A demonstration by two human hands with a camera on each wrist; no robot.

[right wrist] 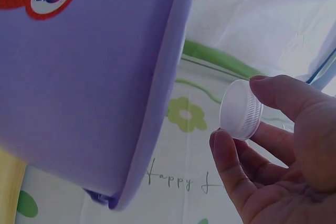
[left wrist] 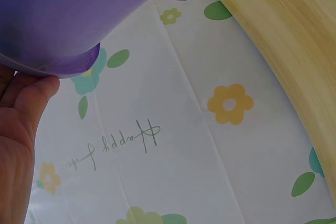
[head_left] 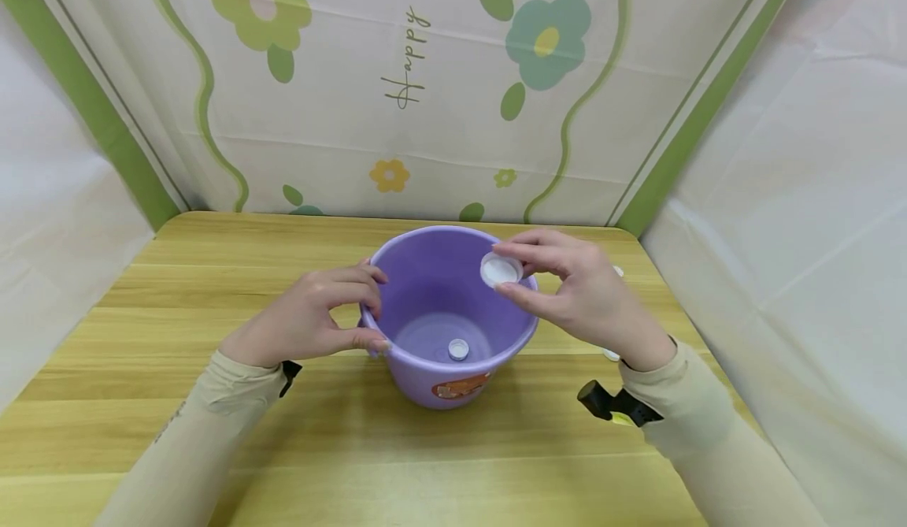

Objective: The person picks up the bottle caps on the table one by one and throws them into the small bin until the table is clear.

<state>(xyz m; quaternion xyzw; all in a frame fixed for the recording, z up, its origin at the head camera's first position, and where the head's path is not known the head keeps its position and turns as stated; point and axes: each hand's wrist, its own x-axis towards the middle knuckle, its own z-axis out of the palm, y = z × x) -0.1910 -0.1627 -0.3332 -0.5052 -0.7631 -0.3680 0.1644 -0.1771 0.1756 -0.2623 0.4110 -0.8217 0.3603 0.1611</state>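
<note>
A purple bucket (head_left: 418,369) with an orange-red sticker stands on the wooden table. My left hand (head_left: 315,318) grips its rim at the left, fingers over the edge and thumb at the near side. In the left wrist view, the fingers (left wrist: 39,95) press against the bucket's rim. Between thumb and fingers, my right hand (head_left: 584,291) pinches a white bottle cap (head_left: 501,270) over the bucket's right rim. The right wrist view shows ridges around the side of this cap (right wrist: 241,109). Another white bottle cap (head_left: 458,349) lies on the bucket's floor.
Small white pieces (head_left: 611,354) lie on the table (head_left: 340,464) to the right, partly hidden behind my right hand and wrist. A flowered cloth (head_left: 453,133) hangs behind the table's far edge, and white sheets (head_left: 801,259) hang on both sides.
</note>
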